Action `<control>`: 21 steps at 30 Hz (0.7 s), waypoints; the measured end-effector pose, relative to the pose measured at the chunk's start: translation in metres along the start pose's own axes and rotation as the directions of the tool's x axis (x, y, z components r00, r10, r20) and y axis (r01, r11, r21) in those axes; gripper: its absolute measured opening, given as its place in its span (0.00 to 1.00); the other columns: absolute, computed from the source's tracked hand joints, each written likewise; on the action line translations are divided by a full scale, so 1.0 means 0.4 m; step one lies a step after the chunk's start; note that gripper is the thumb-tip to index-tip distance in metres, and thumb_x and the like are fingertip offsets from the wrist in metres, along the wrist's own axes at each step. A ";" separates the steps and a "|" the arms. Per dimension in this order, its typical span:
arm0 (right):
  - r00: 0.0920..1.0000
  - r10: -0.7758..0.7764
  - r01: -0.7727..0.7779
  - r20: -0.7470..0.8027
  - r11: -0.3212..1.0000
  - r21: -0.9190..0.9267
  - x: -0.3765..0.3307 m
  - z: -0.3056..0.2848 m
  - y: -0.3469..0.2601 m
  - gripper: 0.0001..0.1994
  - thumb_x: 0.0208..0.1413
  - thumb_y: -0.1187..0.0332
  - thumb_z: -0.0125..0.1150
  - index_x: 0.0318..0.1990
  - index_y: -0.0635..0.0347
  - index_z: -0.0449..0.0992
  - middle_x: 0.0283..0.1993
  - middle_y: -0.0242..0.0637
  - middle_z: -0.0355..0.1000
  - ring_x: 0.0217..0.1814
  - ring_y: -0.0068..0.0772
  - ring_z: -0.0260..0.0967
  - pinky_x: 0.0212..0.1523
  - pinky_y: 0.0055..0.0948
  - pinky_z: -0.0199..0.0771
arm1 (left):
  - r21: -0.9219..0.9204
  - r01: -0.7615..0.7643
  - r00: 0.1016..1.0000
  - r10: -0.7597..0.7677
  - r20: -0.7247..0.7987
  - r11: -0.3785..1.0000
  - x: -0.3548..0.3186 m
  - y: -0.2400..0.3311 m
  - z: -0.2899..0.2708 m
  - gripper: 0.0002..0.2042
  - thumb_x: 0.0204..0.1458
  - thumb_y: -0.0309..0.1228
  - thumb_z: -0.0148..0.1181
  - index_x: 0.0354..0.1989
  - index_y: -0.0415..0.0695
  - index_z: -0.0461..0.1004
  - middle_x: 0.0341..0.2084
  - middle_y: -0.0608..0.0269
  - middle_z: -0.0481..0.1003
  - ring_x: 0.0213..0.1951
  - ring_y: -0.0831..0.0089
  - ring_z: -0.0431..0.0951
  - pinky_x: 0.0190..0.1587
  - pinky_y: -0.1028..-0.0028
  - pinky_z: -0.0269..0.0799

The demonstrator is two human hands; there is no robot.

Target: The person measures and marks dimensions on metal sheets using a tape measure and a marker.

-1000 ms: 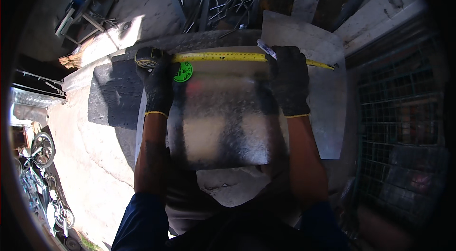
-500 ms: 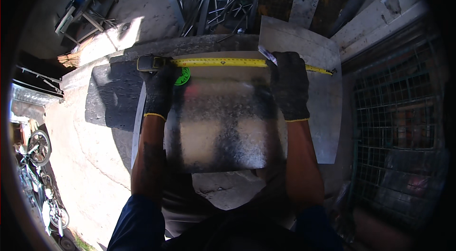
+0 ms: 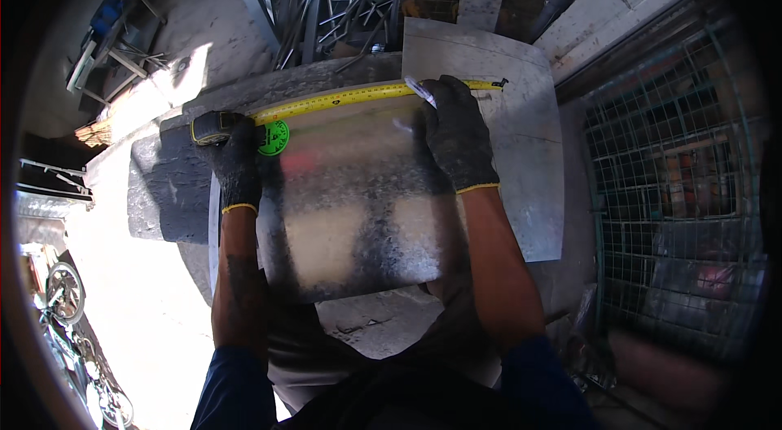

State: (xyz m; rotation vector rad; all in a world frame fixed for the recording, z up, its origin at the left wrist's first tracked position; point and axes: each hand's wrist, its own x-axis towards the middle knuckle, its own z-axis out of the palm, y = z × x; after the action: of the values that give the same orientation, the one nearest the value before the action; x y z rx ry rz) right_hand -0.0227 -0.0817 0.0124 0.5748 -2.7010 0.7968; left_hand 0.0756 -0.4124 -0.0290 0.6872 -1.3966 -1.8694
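Observation:
My left hand (image 3: pixel 234 157), in a dark glove with yellow cuff trim, is closed round the case of a tape measure (image 3: pixel 209 127). Its yellow blade (image 3: pixel 342 98) runs out to the right along the far edge of a shiny metal sheet (image 3: pixel 366 149). My right hand (image 3: pixel 458 133), gloved alike, grips a slim whitish pen-like marker (image 3: pixel 419 92) at the blade. Beyond that hand the blade's end lies over a second, paler metal sheet (image 3: pixel 525 177). A round green sticker (image 3: pixel 273 138) sits on the first sheet beside my left hand.
Metal offcuts and rods (image 3: pixel 346 10) are heaped at the far side. A dark flat slab (image 3: pixel 175 177) lies left of the sheets. Green wire mesh (image 3: pixel 668 186) stands at the right. Bicycles (image 3: pixel 69 296) are at the far left, with a wooden frame (image 3: pixel 122 63) behind.
The whole view has shifted, so the hands, tape and sheets appear farther left, and the blade slants up to the right. Both hands keep their grips.

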 end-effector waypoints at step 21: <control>0.996 0.027 -0.005 0.091 0.973 -0.230 -0.031 0.085 0.078 0.31 0.66 0.58 0.58 0.73 0.59 0.61 0.79 0.50 0.54 0.79 0.55 0.53 0.75 0.61 0.51 | 0.048 0.021 0.999 -0.020 -0.026 0.999 -0.038 -0.008 0.035 0.35 0.50 0.15 0.67 0.60 0.46 0.51 0.46 0.54 0.70 0.42 0.65 0.79 0.39 0.67 0.87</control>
State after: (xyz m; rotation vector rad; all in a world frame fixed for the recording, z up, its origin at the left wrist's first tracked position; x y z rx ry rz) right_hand -0.0304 -0.0731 -0.0340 0.5483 -2.8329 0.4613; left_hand 0.0738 -0.3914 -0.0278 0.7494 -1.4271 -1.8418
